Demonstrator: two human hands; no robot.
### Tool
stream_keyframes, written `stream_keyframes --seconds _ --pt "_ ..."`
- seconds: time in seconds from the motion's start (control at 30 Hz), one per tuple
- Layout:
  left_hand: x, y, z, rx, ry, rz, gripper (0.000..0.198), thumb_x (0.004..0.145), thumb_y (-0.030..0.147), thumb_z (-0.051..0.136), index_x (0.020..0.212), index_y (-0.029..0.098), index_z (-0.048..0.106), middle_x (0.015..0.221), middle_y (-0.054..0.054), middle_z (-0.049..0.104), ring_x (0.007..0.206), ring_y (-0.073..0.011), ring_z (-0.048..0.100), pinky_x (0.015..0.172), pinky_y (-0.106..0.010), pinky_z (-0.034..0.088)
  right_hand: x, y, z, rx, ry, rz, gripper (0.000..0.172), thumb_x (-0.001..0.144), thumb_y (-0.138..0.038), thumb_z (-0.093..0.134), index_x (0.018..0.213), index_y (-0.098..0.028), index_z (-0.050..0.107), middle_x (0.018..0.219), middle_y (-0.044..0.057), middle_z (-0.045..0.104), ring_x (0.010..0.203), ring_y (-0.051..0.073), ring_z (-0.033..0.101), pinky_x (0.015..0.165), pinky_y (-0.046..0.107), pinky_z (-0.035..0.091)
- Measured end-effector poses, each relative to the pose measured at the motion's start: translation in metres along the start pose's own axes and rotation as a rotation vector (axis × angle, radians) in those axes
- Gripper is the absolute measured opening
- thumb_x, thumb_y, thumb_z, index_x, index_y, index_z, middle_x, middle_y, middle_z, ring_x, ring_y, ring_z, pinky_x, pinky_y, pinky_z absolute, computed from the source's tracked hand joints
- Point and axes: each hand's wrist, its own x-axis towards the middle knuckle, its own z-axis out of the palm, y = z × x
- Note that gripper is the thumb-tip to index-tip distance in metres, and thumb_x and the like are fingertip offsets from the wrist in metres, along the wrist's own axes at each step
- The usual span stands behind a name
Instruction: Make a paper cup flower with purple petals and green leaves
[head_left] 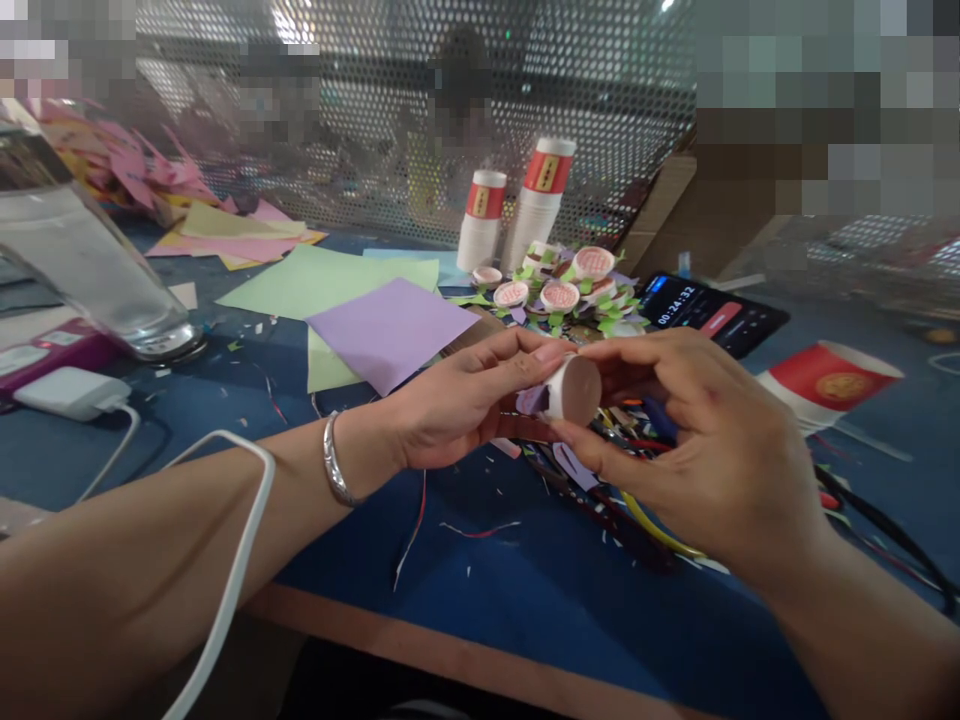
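Observation:
Both hands grip a small round white piece (582,392) that looks like the cut-off bottom of a paper cup. My left hand (476,395) pinches its left edge, thumb on top. From the other side, my right hand (712,430) holds it between thumb and fingers. A scrap of purple paper (532,400) shows at its left side, by the left fingers; whether it is attached I cannot tell. Just beyond the hands lies a pile of similar round pieces (559,296) with red print and green paper bits.
Purple paper (390,330) overlaps green paper (300,285) left of centre. Stacked paper cups (536,215) stand at the back. A phone (709,312) and a red-and-white cup (832,385) lie right; a glass of water (97,250) stands left. A white cable (240,540) crosses my left forearm.

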Motion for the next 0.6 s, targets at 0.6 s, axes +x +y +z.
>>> stream_keyframes --seconds 0.6 --pt "-0.0004 0.0042 -0.0005 -0.014 -0.031 -0.077 0.015 0.101 0.029 0.064 0.103 0.015 0.068 0.083 0.001 0.064 0.067 -0.0083 0.063 0.066 -0.025 0.064 0.0004 -0.003 0.0004 -0.018 -0.02 -0.038 0.038 0.085 -0.033 0.083 0.117 -0.023 0.066 0.104 0.01 0.071 0.089 0.028 0.07 0.073 0.042 0.061"
